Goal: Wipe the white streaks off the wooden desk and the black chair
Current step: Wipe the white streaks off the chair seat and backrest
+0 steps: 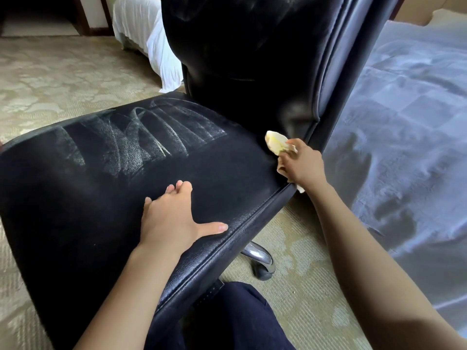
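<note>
The black leather chair (83,203) fills the middle of the head view, its seat towards me and its backrest (247,51) rising behind. White streaks (141,137) fan across the far left part of the seat. A fainter whitish smear (293,114) shows low on the backrest. My left hand (171,221) lies flat on the seat near its front right edge, fingers spread, holding nothing. My right hand (300,165) grips a crumpled pale yellow cloth (276,144) at the seat's right rear corner, where seat and backrest meet. No wooden desk is visible.
A bed with a pale blue-grey cover (409,127) runs close along the chair's right side. Another bed's white sheet (151,39) hangs behind the chair at the left. The chair's chrome leg and caster (262,261) stand on patterned beige carpet (50,79). My dark-trousered knee (232,319) is at the bottom.
</note>
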Demonstrator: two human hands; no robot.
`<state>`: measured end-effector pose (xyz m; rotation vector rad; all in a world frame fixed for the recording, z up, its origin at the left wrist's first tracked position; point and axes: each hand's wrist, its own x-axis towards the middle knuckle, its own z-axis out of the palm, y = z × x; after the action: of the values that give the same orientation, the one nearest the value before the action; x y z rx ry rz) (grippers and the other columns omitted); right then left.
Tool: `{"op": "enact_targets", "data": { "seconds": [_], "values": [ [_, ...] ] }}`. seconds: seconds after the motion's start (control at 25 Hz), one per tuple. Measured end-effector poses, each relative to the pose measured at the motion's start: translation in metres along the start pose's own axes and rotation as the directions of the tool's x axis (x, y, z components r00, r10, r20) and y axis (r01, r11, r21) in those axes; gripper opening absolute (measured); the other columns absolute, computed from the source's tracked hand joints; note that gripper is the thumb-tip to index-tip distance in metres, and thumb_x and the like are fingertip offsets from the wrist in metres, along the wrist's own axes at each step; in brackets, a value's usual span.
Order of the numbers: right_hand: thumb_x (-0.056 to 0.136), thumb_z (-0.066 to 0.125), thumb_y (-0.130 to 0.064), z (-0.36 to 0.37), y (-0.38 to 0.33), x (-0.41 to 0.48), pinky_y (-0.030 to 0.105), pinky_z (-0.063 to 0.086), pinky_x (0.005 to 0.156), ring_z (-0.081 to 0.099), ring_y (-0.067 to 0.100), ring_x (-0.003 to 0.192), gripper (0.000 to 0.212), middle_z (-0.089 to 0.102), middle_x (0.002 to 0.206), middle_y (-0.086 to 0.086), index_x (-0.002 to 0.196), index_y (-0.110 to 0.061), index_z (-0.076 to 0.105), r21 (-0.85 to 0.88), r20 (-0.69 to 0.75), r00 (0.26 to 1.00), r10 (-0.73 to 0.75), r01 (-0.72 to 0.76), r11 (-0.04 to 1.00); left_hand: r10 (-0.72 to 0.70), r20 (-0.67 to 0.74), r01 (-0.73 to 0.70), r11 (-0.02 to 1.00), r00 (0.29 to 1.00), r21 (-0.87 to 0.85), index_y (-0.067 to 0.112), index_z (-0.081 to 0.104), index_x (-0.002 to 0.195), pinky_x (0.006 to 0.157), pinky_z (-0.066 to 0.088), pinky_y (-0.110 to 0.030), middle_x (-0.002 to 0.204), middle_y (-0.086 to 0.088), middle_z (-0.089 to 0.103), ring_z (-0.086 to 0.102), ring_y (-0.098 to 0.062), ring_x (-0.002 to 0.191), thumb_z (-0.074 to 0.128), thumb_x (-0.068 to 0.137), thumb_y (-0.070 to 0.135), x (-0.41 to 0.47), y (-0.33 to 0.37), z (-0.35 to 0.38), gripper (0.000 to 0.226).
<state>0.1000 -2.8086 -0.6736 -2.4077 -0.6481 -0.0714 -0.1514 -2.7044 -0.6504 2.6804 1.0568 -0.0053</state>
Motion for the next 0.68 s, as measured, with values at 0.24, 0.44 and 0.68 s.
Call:
{"op": "enact_targets", "data": {
  "seconds": [0.24, 0.44, 0.68],
  "values": [
    [0.091, 0.051, -0.020, -0.012, -0.012, -0.062, 0.037, 0.041, 0.078, 0.057, 0.041, 0.097, 0.040, 0.064, 0.108, 0.021, 0.131, -0.019, 0.048, -0.080, -0.013, 0.999, -0.049, 0.048, 0.996, 0.021, 0.014, -0.021, 0.999, 1.000, -0.029, 0.018, 0.029, 0.138, 0.117, 0.016, -0.045, 0.149, -0.001, 0.034, 0.034, -0.020, 0.137, 0.061, 0.065, 0.075, 0.001, -0.003, 0.002, 0.098],
    [0.089, 0.055, -0.020, -0.005, -0.057, -0.106, 0.033, 0.041, 0.083, 0.057, 0.033, 0.107, 0.042, 0.059, 0.129, 0.004, 0.131, -0.024, 0.049, -0.068, 0.120, 0.950, -0.290, 0.299, 0.952, 0.030, 0.021, -0.029, 0.999, 0.999, -0.046, 0.017, 0.029, 0.139, 0.116, 0.018, -0.047, 0.151, -0.003, 0.032, 0.032, -0.021, 0.138, 0.064, 0.064, 0.074, 0.002, -0.005, 0.001, 0.100],
    [0.094, 0.042, -0.028, 0.017, -0.101, -0.134, 0.029, 0.035, 0.060, 0.063, 0.020, 0.086, 0.037, 0.067, 0.098, -0.002, 0.130, -0.029, 0.042, -0.141, 0.256, 0.858, -0.445, 0.489, 0.861, 0.038, 0.008, -0.037, 0.995, 0.999, -0.095, 0.016, 0.018, 0.148, 0.117, 0.011, -0.047, 0.154, -0.005, 0.029, 0.022, -0.019, 0.143, 0.066, 0.067, 0.070, 0.003, -0.008, 0.003, 0.108]
  ]
}}
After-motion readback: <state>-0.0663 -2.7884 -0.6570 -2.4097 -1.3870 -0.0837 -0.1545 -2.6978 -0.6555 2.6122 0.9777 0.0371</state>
